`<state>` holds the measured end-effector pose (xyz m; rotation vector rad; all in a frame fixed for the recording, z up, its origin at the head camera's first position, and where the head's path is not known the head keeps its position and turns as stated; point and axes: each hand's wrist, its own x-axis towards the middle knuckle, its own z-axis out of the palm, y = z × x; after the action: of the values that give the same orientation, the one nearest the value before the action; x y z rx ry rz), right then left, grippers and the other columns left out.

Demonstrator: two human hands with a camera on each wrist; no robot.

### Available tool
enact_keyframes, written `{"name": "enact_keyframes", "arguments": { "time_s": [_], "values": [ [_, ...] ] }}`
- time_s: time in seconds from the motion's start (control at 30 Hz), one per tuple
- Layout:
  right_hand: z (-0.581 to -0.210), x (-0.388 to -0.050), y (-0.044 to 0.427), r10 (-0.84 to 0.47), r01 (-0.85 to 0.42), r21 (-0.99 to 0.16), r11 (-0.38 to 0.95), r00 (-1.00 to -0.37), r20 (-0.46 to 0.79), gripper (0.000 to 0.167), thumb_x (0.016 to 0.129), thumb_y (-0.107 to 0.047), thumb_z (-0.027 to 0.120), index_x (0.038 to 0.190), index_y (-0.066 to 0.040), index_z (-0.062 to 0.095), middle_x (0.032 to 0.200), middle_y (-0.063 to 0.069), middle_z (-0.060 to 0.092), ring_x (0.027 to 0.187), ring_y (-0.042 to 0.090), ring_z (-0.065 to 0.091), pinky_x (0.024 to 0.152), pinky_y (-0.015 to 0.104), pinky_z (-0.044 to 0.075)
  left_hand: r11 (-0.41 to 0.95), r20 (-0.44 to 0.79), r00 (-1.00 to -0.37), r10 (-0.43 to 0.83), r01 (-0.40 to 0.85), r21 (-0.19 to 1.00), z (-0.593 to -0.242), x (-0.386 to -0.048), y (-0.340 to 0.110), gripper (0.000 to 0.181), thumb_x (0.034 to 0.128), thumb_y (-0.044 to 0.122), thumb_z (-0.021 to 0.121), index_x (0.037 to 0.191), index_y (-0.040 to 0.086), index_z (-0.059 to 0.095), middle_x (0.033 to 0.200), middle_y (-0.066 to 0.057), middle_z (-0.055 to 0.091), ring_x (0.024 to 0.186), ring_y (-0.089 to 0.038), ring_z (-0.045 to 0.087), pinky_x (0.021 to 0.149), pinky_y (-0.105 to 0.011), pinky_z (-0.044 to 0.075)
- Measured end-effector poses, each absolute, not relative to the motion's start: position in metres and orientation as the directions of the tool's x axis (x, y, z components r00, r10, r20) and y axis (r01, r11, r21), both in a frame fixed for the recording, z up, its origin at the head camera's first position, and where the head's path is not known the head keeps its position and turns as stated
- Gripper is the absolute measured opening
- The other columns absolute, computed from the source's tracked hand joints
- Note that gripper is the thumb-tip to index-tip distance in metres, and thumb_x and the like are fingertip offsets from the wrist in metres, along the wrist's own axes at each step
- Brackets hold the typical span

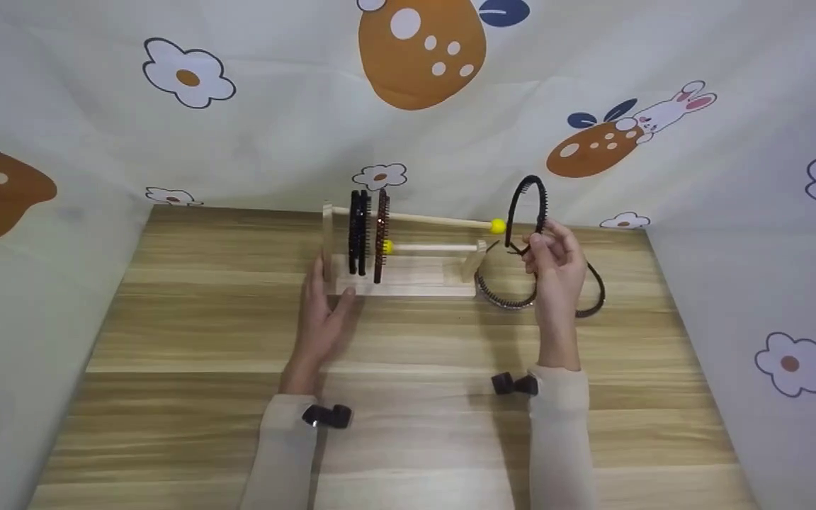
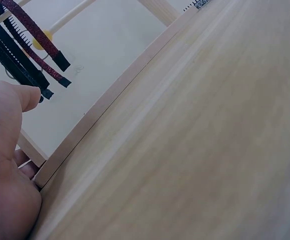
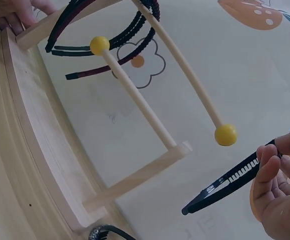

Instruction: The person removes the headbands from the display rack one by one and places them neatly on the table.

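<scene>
A wooden rack (image 1: pixel 415 289) stands towards the back of the table, with two rods tipped by yellow balls. On its upper rod (image 1: pixel 436 219) hang several headbands, black ones (image 1: pixel 358 234) at the left and a dark red-brown one (image 1: pixel 381 244) beside them. My left hand (image 1: pixel 323 322) holds the rack's left end, its fingers on the outer side and the thumb at the front. My right hand (image 1: pixel 557 265) pinches a black toothed headband (image 1: pixel 537 188) by one end. That headband is just right of the upper rod's yellow ball (image 3: pixel 225 135), apart from it.
A glittery toothed headband (image 1: pixel 511 304) lies on the table at the rack's right end. Another dark headband (image 1: pixel 601 294) lies right of my right hand, partly hidden by it. A printed cloth (image 1: pixel 273 142) hangs behind and beside the wood-grain table (image 1: pixel 188 333).
</scene>
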<state>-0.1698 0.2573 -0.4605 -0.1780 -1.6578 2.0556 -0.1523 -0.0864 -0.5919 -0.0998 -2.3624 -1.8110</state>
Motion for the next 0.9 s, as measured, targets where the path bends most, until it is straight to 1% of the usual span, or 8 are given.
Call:
{"name": "enact_keyframes", "arguments": {
  "time_s": [0.17, 0.27, 0.4, 0.5, 0.6, 0.73, 0.9],
  "values": [
    [-0.46, -0.171, 0.27, 0.458, -0.252, -0.962, -0.109, -0.871, 0.176, 0.016, 0.105, 0.005, 0.069, 0.118, -0.005, 0.071, 0.089, 0.005, 0.076, 0.068, 0.014, 0.063, 0.055, 0.019, 0.05, 0.263, 0.155, -0.987, -0.047, 0.137, 0.955, -0.593, -0.152, -0.087, 0.085, 0.1123, 0.025, 0.065, 0.179, 0.012, 0.013, 0.181, -0.025, 0.017, 0.161, -0.053, 0.029, 0.128, -0.08, 0.022],
    [-0.459, -0.171, 0.278, 0.466, -0.253, -0.964, -0.084, -0.865, 0.187, 0.012, 0.106, 0.002, 0.069, 0.114, -0.007, 0.069, 0.091, 0.005, 0.077, 0.07, 0.015, 0.063, 0.054, 0.019, 0.051, 0.269, 0.152, -0.987, -0.046, 0.135, 0.954, -0.593, -0.153, -0.087, 0.085, 0.1125, 0.026, 0.065, 0.178, 0.011, 0.013, 0.182, -0.025, 0.017, 0.161, -0.053, 0.028, 0.128, -0.08, 0.021],
    [-0.458, -0.17, 0.287, 0.471, -0.253, -0.967, -0.024, -0.856, 0.212, 0.007, 0.106, -0.002, 0.072, 0.108, -0.008, 0.068, 0.092, 0.005, 0.078, 0.069, 0.013, 0.064, 0.054, 0.018, 0.052, 0.271, 0.154, -0.987, -0.051, 0.135, 0.953, -0.594, -0.154, -0.087, 0.086, 0.1124, 0.026, 0.066, 0.179, 0.012, 0.013, 0.183, -0.022, 0.016, 0.161, -0.052, 0.028, 0.128, -0.08, 0.022],
    [-0.459, -0.17, 0.292, 0.468, -0.245, -0.969, 0.019, -0.855, 0.226, 0.008, 0.106, -0.004, 0.073, 0.103, -0.007, 0.067, 0.092, 0.006, 0.078, 0.068, 0.01, 0.065, 0.053, 0.017, 0.052, 0.269, 0.158, -0.986, -0.05, 0.139, 0.953, -0.595, -0.155, -0.087, 0.086, 0.1123, 0.028, 0.067, 0.179, 0.015, 0.013, 0.183, -0.02, 0.015, 0.161, -0.051, 0.029, 0.127, -0.081, 0.022],
    [-0.461, -0.168, 0.298, 0.463, -0.245, -0.969, 0.023, -0.857, 0.227, 0.011, 0.106, -0.003, 0.073, 0.098, -0.006, 0.066, 0.091, 0.006, 0.078, 0.067, 0.01, 0.067, 0.052, 0.018, 0.052, 0.267, 0.158, -0.986, -0.048, 0.14, 0.954, -0.596, -0.155, -0.086, 0.086, 0.1124, 0.028, 0.066, 0.179, 0.017, 0.013, 0.184, -0.019, 0.015, 0.161, -0.051, 0.029, 0.127, -0.081, 0.021],
    [-0.464, -0.164, 0.305, 0.445, -0.258, -0.966, 0.008, -0.864, 0.235, 0.011, 0.106, -0.002, 0.072, 0.097, -0.003, 0.067, 0.09, 0.006, 0.078, 0.068, 0.012, 0.069, 0.053, 0.019, 0.055, 0.269, 0.152, -0.987, -0.049, 0.134, 0.954, -0.595, -0.155, -0.086, 0.086, 0.1125, 0.028, 0.066, 0.179, 0.019, 0.013, 0.184, -0.019, 0.013, 0.163, -0.051, 0.026, 0.127, -0.082, 0.019],
    [-0.469, -0.157, 0.316, 0.406, -0.241, -0.967, 0.081, -0.878, 0.252, 0.009, 0.106, -0.007, 0.073, 0.099, -0.003, 0.069, 0.097, 0.011, 0.078, 0.076, 0.015, 0.072, 0.059, 0.021, 0.06, 0.253, 0.156, -0.986, -0.053, 0.138, 0.958, -0.594, -0.153, -0.086, 0.085, 0.1125, 0.027, 0.066, 0.179, 0.015, 0.014, 0.183, -0.021, 0.016, 0.161, -0.052, 0.029, 0.127, -0.082, 0.019]
  ]
}}
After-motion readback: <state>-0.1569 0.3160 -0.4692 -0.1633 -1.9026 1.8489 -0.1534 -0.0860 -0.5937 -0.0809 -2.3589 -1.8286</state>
